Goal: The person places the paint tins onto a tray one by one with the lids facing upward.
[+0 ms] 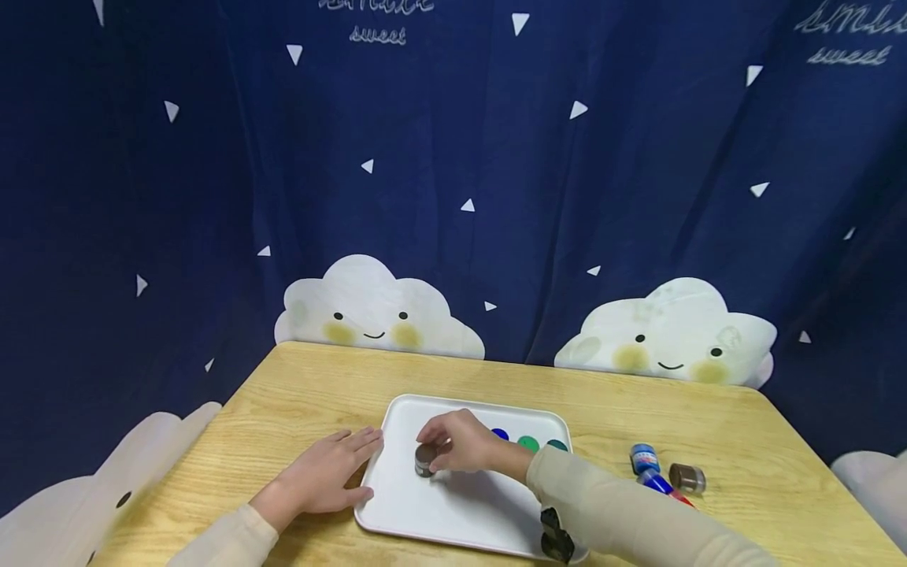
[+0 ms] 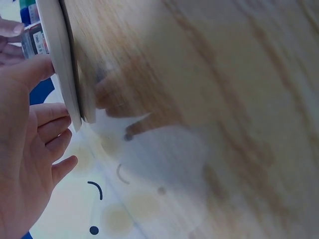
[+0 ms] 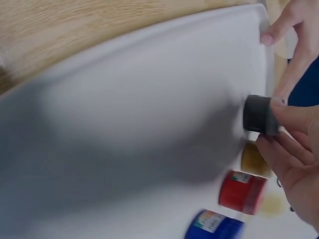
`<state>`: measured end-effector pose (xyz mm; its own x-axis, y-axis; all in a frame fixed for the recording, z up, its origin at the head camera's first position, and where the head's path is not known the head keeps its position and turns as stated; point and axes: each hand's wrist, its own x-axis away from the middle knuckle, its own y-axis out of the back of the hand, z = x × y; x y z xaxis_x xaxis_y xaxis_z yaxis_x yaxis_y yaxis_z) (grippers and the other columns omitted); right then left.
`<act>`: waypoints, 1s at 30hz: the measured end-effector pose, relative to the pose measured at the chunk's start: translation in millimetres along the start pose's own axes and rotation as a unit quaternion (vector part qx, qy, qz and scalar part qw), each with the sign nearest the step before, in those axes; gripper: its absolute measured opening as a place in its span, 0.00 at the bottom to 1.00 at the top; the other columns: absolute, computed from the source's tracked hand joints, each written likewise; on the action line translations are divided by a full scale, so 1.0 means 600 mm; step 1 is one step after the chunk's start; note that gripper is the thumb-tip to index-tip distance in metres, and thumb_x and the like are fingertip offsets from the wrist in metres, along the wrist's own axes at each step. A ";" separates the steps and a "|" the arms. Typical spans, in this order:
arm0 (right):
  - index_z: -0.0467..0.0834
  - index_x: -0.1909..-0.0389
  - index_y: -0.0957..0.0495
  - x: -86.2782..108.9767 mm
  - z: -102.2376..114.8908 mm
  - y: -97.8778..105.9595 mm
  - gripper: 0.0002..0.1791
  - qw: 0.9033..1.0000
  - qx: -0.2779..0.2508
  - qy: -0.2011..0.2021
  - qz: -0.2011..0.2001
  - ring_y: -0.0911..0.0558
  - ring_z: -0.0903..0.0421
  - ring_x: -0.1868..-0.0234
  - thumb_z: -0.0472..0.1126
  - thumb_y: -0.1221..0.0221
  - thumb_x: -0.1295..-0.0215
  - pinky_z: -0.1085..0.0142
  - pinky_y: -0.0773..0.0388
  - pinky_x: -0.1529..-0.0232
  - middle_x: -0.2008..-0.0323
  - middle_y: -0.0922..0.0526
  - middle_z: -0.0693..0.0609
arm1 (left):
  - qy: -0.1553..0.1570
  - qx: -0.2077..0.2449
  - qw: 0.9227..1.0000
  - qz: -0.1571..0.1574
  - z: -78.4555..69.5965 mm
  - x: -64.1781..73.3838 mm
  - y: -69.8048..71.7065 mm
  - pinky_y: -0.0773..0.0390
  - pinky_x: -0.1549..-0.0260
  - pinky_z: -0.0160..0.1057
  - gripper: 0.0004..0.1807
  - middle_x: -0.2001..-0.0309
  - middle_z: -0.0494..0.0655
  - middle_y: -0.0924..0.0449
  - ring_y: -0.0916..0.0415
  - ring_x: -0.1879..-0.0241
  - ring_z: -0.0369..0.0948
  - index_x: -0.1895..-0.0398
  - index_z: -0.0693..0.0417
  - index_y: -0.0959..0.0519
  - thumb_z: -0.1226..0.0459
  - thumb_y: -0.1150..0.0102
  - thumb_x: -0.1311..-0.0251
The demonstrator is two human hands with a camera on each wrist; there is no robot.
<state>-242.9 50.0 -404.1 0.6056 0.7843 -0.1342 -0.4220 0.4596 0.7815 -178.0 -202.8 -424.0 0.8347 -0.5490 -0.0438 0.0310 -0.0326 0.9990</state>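
Note:
My right hand point(image 1: 464, 442) pinches a small dark paint jar point(image 1: 425, 459) between thumb and fingers, over the left part of a white tray point(image 1: 453, 512). In the right wrist view the jar point(image 3: 256, 113) looks nearly black, its lid end covered by fingertips. Past it stand a yellow jar point(image 3: 255, 160), a red jar point(image 3: 241, 191) and a blue jar point(image 3: 213, 226), partly hidden from the head camera by the right hand. My left hand point(image 1: 333, 471) rests at the tray's left edge, fingers extended; the left wrist view shows its thumb and fingertips against the rim point(image 2: 61, 64).
Farther right along the tray's back are a green lid point(image 1: 527, 443) and a dark teal lid point(image 1: 557, 445). Off the tray, on the wooden table point(image 1: 298, 378), lie a light blue jar point(image 1: 644, 459), a dark blue jar point(image 1: 655, 481), a brown jar point(image 1: 686, 478) and something red point(image 1: 682, 498).

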 end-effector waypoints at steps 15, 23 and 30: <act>0.37 0.62 0.18 0.045 0.021 0.103 0.12 0.999 0.019 -0.017 0.033 0.19 0.70 0.72 0.34 0.31 0.47 0.79 0.21 0.67 0.71 0.12 0.48 | -0.002 0.005 1.000 0.001 0.001 -0.001 0.002 0.31 0.35 0.53 0.38 0.32 0.55 0.31 0.34 0.32 0.49 0.34 0.62 0.32 0.48 0.40 0.43; 0.38 0.62 0.18 0.097 -0.008 0.141 0.10 0.999 0.016 -0.040 -0.003 0.18 0.67 0.70 0.36 0.32 0.46 0.76 0.18 0.67 0.70 0.13 0.50 | 0.000 0.004 1.000 0.002 0.003 -0.001 0.001 0.31 0.34 0.53 0.39 0.32 0.55 0.32 0.34 0.31 0.49 0.33 0.62 0.33 0.48 0.40 0.43; 0.40 0.60 0.18 0.154 -0.039 0.170 0.10 0.996 0.020 -0.076 -0.050 0.18 0.67 0.69 0.39 0.34 0.42 0.75 0.18 0.66 0.70 0.14 0.51 | -0.003 -0.002 1.000 0.001 0.002 -0.001 -0.002 0.31 0.34 0.53 0.39 0.32 0.55 0.31 0.34 0.32 0.48 0.33 0.62 0.32 0.48 0.40 0.43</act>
<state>-245.9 178.9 -351.3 0.7395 0.6623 -0.1204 -0.3298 0.5124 0.7929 -179.1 -203.7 -425.1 0.8313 -0.5542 -0.0422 0.0321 -0.0279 0.9991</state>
